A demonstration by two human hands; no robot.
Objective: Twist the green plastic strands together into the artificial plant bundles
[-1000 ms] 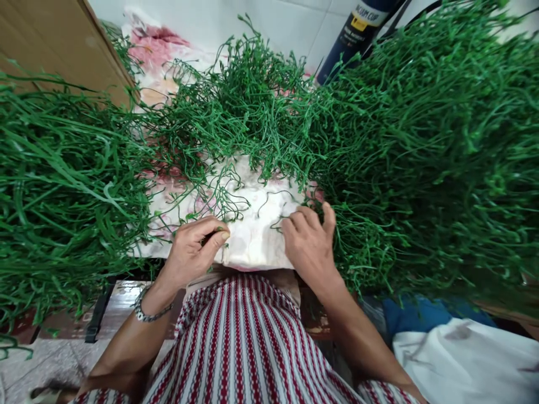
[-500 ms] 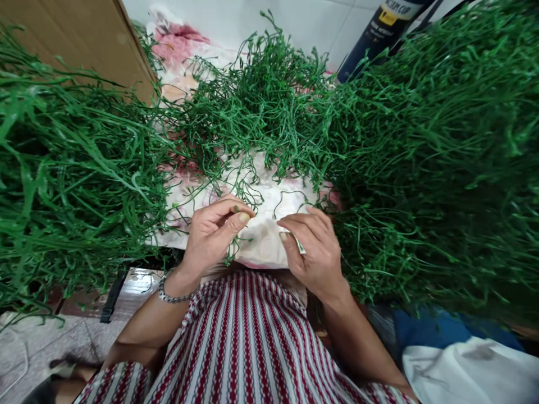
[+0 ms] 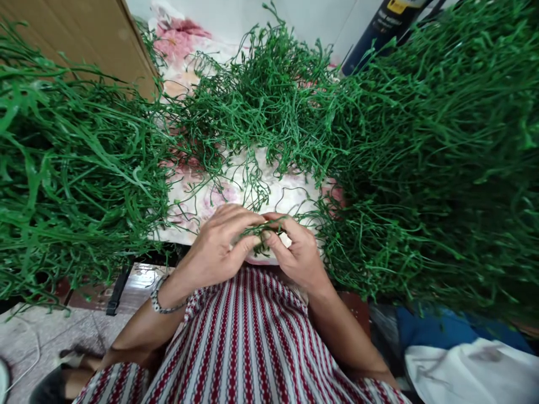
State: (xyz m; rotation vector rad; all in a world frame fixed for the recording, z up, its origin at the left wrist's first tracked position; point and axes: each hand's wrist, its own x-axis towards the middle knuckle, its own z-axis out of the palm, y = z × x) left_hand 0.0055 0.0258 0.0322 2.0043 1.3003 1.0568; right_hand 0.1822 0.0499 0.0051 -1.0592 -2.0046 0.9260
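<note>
Thin green stems (image 3: pixel 264 228) are pinched in front of my body, over the near edge of a floral cloth (image 3: pixel 219 193). My left hand (image 3: pixel 221 244) grips them between thumb and fingers. From the other side my right hand (image 3: pixel 301 255) closes on the same stems, its fingertips almost meeting the left ones. Part of the bunch is hidden behind the fingers. A few loose stems (image 3: pixel 256 188) lie on the cloth just beyond my hands. Farther back on it sits a tangled heap of green stems (image 3: pixel 273 106).
Large piles of green stems rise on the left (image 3: pixel 80 168) and right (image 3: pixel 429 151). A cardboard box (image 3: pixel 88 42) stands at back left, a dark blue cylinder (image 3: pixel 379 33) leans at back right. White fabric (image 3: pixel 471 370) lies at lower right.
My hands were apart and have come together. My right hand has moved left toward my left hand, and both now hold the green stems between them.
</note>
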